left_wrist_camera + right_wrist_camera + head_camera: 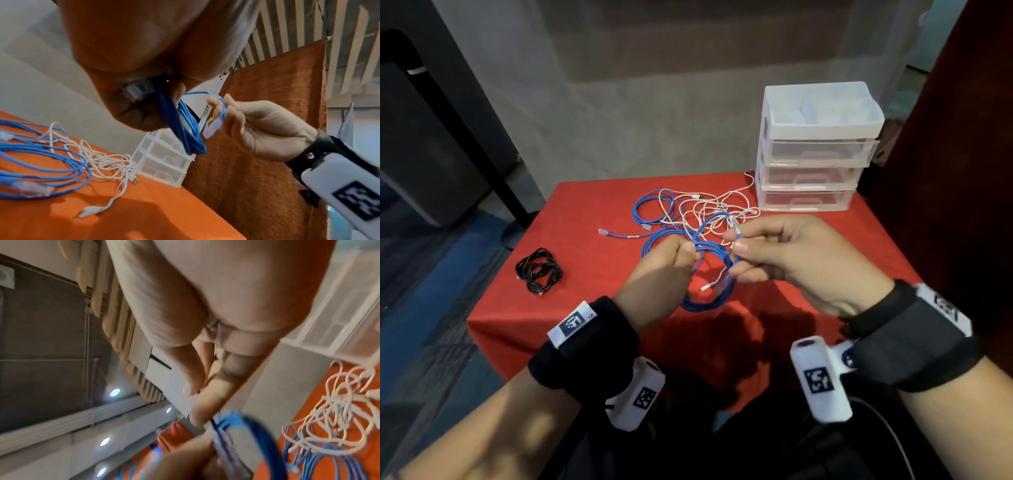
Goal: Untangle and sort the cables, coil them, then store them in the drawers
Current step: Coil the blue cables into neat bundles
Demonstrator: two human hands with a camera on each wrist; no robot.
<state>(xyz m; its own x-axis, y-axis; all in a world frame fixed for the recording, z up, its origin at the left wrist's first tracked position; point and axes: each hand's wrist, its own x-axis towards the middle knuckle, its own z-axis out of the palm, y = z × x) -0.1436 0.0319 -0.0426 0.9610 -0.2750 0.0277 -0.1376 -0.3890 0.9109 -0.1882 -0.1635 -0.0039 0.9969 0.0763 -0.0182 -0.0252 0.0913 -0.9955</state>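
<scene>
Holding a blue coil above the near half of the red table, the left hand has its fingers and thumb curled round the gathered loops, which hang below it; the left wrist view shows a clear plug of that cable pressed against the palm beside the bundled strands. At about three o'clock from it, the right hand pinches the free end of the same cable between thumb and forefinger, the clear connector sticking up between the fingertips while the remaining fingers curl loosely beneath. In the right wrist view the fingertips meet the blurred blue strands, but little more can be made out there.

Farther out, toward twelve o'clock from the hands, a tangle of white cables lies on the cloth, mixed with more blue cable, one end of which trails out to about ten o'clock with a clear plug. Well apart at nine o'clock, near the left edge of the table, sits a bundled black cable. At the far right corner, around one o'clock, stands a small translucent drawer unit with three drawers, all pushed in, and an open tray on top.
</scene>
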